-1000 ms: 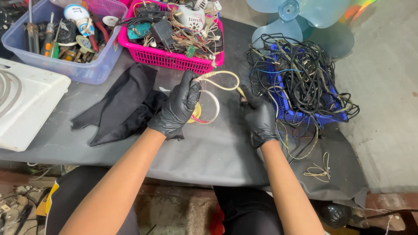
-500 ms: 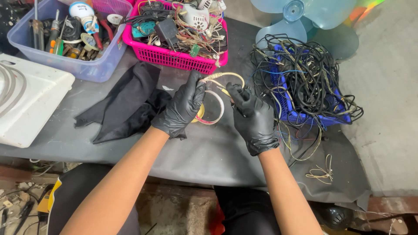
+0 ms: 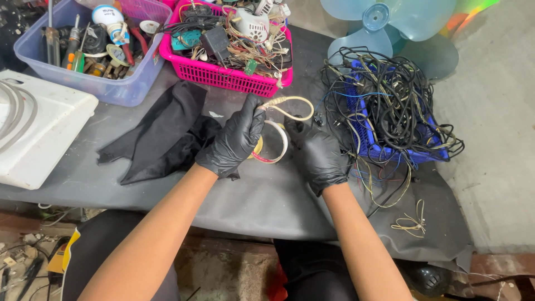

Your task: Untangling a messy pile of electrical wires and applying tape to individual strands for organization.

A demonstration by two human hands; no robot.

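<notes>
Both gloved hands, left (image 3: 234,144) and right (image 3: 319,151), gripping cream wire loop (image 3: 290,107), beside wire-filled pink basket (image 3: 223,75)

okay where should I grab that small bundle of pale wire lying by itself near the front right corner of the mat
Pinch the small wire bundle at its knotted middle, coming straight down from above. It lies flat on the grey mat, apart from the tangled cables in the blue basket, and its loose ends splay outward, so the centre probably lifts all of it together.

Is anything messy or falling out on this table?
Yes. The black wires in the blue basket are one big tangle and spill over its rim onto the table. A small loose wire bundle lies by itself near the table's edge.
</notes>
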